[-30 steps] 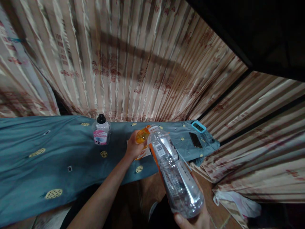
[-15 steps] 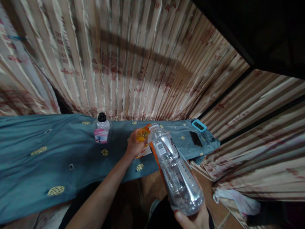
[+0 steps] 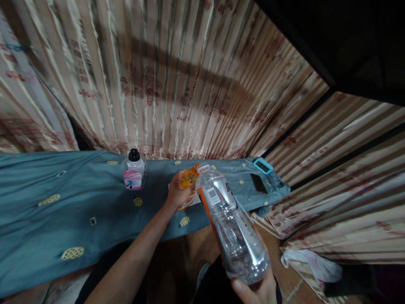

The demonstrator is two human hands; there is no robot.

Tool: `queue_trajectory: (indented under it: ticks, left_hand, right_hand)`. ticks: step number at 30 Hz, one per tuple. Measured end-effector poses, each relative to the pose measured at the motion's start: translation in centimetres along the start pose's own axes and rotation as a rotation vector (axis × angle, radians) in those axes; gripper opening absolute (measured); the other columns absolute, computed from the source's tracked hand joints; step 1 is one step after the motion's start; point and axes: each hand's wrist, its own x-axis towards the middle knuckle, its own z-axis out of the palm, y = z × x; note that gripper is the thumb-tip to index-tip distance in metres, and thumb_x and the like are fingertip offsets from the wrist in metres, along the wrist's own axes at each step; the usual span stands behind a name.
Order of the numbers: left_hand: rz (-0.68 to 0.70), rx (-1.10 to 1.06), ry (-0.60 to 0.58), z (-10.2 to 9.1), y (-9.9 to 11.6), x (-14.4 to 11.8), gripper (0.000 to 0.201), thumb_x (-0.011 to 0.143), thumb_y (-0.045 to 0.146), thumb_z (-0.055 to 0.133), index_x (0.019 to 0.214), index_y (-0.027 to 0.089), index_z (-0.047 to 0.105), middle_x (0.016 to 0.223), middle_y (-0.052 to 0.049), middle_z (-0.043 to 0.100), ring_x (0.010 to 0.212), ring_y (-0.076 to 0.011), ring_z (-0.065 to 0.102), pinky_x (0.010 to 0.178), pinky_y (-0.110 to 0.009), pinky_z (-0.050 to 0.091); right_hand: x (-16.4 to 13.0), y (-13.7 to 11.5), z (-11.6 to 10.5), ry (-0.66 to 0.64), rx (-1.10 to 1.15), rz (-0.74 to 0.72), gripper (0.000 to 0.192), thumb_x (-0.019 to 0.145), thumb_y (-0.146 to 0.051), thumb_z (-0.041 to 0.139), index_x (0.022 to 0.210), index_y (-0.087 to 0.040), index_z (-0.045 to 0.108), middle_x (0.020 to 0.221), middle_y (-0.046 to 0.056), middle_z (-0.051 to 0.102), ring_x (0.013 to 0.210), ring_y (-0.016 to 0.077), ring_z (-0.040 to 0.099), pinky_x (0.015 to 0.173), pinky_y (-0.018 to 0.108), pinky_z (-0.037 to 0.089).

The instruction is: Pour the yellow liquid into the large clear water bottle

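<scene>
Now: large clear plastic bottle with orange label point(image 3: 232, 228) tilted, mouth at small orange bottle point(image 3: 189, 179) by the teal cloth's point(image 3: 47, 219) near edge | advice: keep mouths aligned, tip slowly | right hand point(image 3: 256, 291) cupped closed round the base | left hand point(image 3: 177, 192) wrapped round the orange bottle

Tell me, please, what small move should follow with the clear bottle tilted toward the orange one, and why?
Probably tip the large clear bottle a little further. The right hand holds it by its base, its mouth against the small orange bottle gripped by the left hand over the blue cloth. Some liquid seems to remain low in the clear bottle, though that is hard to tell.
</scene>
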Motion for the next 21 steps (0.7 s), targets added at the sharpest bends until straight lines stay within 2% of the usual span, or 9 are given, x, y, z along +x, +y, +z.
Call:
queue_trajectory:
  ticks: [7,15,21]
  left_hand:
    - [-0.007,0.039,-0.004,-0.02,0.11,0.08,0.037,0.068,0.026,0.08,0.101,0.021,0.063,0.099,-0.003,0.074,0.094,-0.0246,0.072,0.088,-0.041,0.057]
    - [-0.016,0.022,-0.011,-0.02,0.38,-0.09,0.037,0.068,0.026,0.08,0.1,0.021,0.063,0.098,-0.003,0.075,0.092,-0.0237,0.072,0.085,-0.039,0.057]
    - [-0.013,0.013,-0.015,-0.01,0.31,-0.15,0.036,0.069,0.026,0.079,0.101,0.021,0.064,0.098,-0.003,0.075,0.091,-0.0235,0.072,0.085,-0.039,0.058]
  right_hand:
    - [0.02,0.92,-0.28,0.007,-0.037,-0.02,0.112,0.072,-0.075,0.075,0.152,-0.006,0.037,0.143,0.025,0.06,0.128,0.0409,0.062,0.102,0.044,0.053]
    - [-0.23,0.0,0.29,0.022,0.006,0.014,0.116,0.071,-0.077,0.075,0.153,-0.005,0.034,0.141,0.022,0.063,0.123,0.0358,0.067,0.098,0.036,0.056]
    - [-0.04,0.5,-0.15,0.005,-0.008,0.018,0.116,0.07,-0.078,0.075,0.152,-0.006,0.035,0.142,0.021,0.062,0.123,0.0343,0.067,0.097,0.033,0.056]
